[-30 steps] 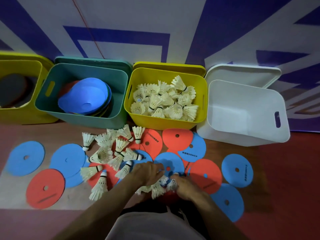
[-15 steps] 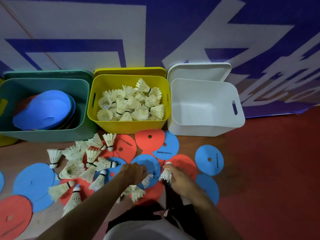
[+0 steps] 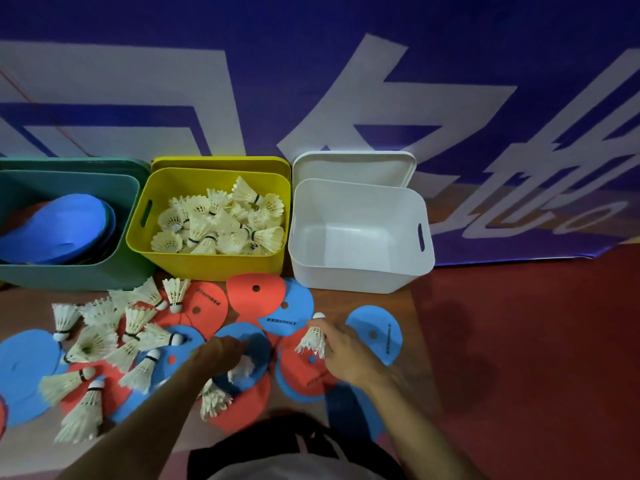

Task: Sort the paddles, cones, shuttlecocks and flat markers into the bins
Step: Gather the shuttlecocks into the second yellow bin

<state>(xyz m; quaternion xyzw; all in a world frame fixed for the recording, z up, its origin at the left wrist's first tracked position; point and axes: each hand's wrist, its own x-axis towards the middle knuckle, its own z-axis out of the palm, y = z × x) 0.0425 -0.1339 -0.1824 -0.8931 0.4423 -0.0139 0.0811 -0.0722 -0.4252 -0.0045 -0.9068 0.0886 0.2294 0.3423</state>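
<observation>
Since feathers crush easily, best pinched at the cork: right hand point(image 3: 341, 351) clamped on a feather shuttlecock point(image 3: 312, 337); left hand point(image 3: 221, 353) clutching several shuttlecocks point(image 3: 214, 398).

Green bin point(image 3: 128, 216): cut by left edge. Shuttlecocks point(image 3: 239, 370) under my left hand point(image 3: 221, 351): blurred, number unclear. My fingers there: grip unreadable.

One head-worn wide-angle view looks forward and steeply down from close above the floor point(image 3: 519, 341), facing the bins at 12 o'clock against the printed wall banner point(image 3: 346, 81).
</observation>
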